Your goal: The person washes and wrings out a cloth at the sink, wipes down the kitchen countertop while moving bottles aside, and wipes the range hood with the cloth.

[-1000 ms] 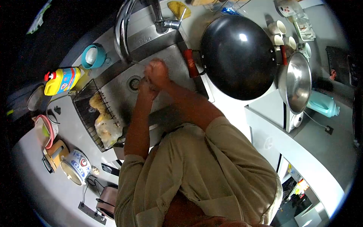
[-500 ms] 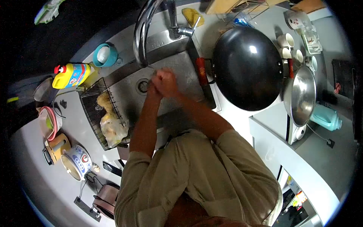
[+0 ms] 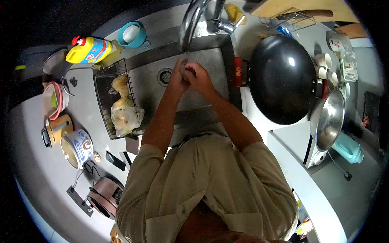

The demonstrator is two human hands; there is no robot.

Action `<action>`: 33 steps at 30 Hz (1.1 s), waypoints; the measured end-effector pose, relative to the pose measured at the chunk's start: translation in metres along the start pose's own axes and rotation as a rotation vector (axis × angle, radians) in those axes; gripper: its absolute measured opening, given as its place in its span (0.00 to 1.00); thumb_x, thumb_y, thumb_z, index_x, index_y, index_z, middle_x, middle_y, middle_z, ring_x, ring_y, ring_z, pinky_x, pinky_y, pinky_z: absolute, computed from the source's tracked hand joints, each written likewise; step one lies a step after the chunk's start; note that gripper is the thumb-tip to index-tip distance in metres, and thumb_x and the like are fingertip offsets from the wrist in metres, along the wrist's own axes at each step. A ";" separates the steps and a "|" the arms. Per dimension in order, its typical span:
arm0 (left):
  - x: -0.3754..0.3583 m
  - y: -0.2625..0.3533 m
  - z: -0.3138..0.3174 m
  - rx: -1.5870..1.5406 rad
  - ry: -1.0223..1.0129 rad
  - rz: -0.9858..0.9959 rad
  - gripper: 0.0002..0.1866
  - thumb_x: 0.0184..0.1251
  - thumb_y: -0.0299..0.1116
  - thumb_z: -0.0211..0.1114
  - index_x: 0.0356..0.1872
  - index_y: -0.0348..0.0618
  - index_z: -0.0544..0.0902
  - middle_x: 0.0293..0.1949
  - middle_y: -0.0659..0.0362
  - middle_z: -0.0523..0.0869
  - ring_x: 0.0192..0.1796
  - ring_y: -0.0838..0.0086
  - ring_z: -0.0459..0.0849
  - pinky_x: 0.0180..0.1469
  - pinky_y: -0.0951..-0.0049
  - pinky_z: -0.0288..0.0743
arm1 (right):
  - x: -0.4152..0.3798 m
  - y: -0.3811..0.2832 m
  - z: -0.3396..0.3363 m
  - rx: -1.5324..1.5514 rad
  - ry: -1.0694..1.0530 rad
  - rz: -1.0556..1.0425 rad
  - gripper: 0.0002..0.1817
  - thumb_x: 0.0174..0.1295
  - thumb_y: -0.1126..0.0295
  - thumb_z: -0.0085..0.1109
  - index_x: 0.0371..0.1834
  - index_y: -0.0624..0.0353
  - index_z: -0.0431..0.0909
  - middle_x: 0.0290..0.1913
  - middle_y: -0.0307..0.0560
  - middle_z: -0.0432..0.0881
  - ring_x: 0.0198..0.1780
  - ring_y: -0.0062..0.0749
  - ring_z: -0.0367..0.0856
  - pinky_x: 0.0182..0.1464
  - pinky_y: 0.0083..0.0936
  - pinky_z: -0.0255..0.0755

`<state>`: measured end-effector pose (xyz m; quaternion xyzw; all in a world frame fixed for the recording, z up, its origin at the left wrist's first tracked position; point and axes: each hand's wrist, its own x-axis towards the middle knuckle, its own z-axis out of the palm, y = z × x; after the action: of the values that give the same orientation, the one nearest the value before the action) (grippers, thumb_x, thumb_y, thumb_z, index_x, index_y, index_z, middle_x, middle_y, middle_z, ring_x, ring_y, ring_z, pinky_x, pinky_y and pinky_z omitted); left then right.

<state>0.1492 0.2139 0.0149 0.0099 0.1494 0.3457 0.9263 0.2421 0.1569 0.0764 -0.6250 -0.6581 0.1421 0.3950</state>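
Observation:
Under the curved faucet (image 3: 190,24), my left hand (image 3: 177,77) and my right hand (image 3: 199,77) meet over the steel sink (image 3: 202,101). The fingers of my right hand are curled inward. My left hand is closed beside it, its fingers partly hidden. Something small and greyish shows between the two hands, too blurred to identify; it may be water. The drain (image 3: 164,77) lies just left of my hands. A wire rack (image 3: 106,115) at the sink's left side holds a clear plastic bag (image 3: 126,117) and a yellowish sponge-like thing (image 3: 120,86).
A large black wok (image 3: 281,81) stands right of the sink, with a steel bowl (image 3: 330,121) and white cups (image 3: 323,60) beyond. At the back left are a yellow bottle (image 3: 90,50) and a blue bowl (image 3: 139,38). A phone (image 3: 115,160) lies on the left counter.
The view has shifted, so the sink and wok appear farther right and higher. My hands, clasped together before, have parted slightly and sit closer beneath the faucet.

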 end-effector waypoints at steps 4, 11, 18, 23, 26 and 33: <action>0.015 -0.002 -0.010 -0.141 0.200 0.049 0.23 0.76 0.42 0.54 0.64 0.40 0.70 0.51 0.51 0.79 0.57 0.61 0.77 0.62 0.57 0.72 | -0.025 -0.035 -0.019 -0.685 -0.145 -0.204 0.30 0.58 0.79 0.60 0.66 0.55 0.64 0.52 0.65 0.76 0.57 0.54 0.75 0.55 0.44 0.76; 0.020 -0.025 0.002 -0.065 -0.003 0.343 0.17 0.68 0.28 0.59 0.57 0.38 0.78 0.43 0.53 0.84 0.47 0.66 0.83 0.53 0.66 0.78 | -0.003 -0.006 -0.017 -0.728 -0.419 0.192 0.32 0.59 0.73 0.57 0.68 0.64 0.60 0.54 0.69 0.75 0.48 0.64 0.81 0.52 0.50 0.76; 0.011 -0.005 0.012 0.471 0.157 0.509 0.18 0.66 0.21 0.53 0.55 0.38 0.81 0.39 0.58 0.84 0.42 0.73 0.82 0.48 0.73 0.75 | 0.009 0.003 -0.010 -0.361 -0.520 0.218 0.33 0.54 0.69 0.63 0.65 0.59 0.65 0.42 0.65 0.81 0.41 0.52 0.84 0.44 0.42 0.79; 0.013 0.009 0.001 0.845 -0.301 0.758 0.19 0.67 0.23 0.53 0.59 0.37 0.78 0.38 0.60 0.82 0.42 0.75 0.81 0.48 0.73 0.75 | 0.010 -0.019 -0.016 0.319 -0.485 0.988 0.09 0.54 0.70 0.59 0.37 0.59 0.75 0.24 0.45 0.75 0.22 0.30 0.74 0.23 0.27 0.68; 0.002 0.010 0.003 0.390 -0.219 0.321 0.17 0.62 0.25 0.63 0.52 0.35 0.74 0.66 0.51 0.74 0.50 0.66 0.81 0.54 0.65 0.77 | 0.012 -0.009 -0.020 0.614 -0.524 1.060 0.07 0.53 0.69 0.59 0.33 0.56 0.73 0.21 0.39 0.70 0.18 0.24 0.68 0.17 0.22 0.62; 0.006 -0.002 0.004 -0.057 0.188 0.159 0.23 0.72 0.34 0.56 0.66 0.41 0.69 0.62 0.47 0.72 0.64 0.61 0.73 0.63 0.57 0.71 | -0.018 -0.010 -0.009 -0.486 -0.276 0.074 0.28 0.57 0.66 0.63 0.59 0.62 0.66 0.41 0.58 0.79 0.38 0.50 0.82 0.34 0.42 0.77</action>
<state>0.1564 0.2166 0.0166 -0.0372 0.2245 0.4216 0.8778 0.2398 0.1355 0.0831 -0.6998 -0.6972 0.0783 0.1345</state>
